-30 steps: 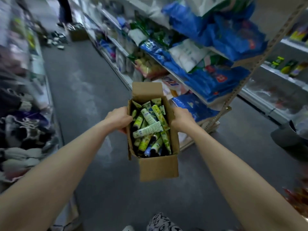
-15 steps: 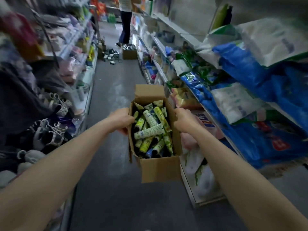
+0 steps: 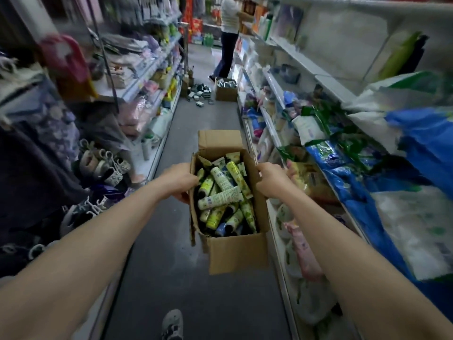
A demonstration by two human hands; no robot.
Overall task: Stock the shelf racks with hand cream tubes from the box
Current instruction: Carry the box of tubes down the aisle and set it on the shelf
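Hand cream tubes [image 3: 221, 200] lie jumbled in an open cardboard box [image 3: 239, 253]. They are green, yellow and white with dark caps, and one white tube lies crosswise on top of the heap. The box hangs in mid-air over the grey aisle floor [image 3: 157, 278], straight ahead of the person, with its far flap standing up and its near flap hanging down.

Both bare arms reach forward, almost straight, from the lower corners of the view. The left hand [image 3: 177, 182] grasps the box's left wall, knuckles up and fingers curled over the top edge. The right hand [image 3: 272, 181] grips the right wall the same way, its fingers hooked over the rim. The two hands sit at about the same height, opposite each other.

To the right, close to the box, runs a shelf rack [image 3: 277, 92] crowded with blue, green and white bags [image 3: 416, 143]. The left rack [image 3: 147, 77] holds folded cloth goods, with footwear hung low on it. Far down the aisle another person [image 3: 228, 33] stands at the right rack, beside a second box [image 3: 225, 90] on the floor and scattered small packs [image 3: 199, 94]. A shoe [image 3: 172, 323] shows at the bottom edge.
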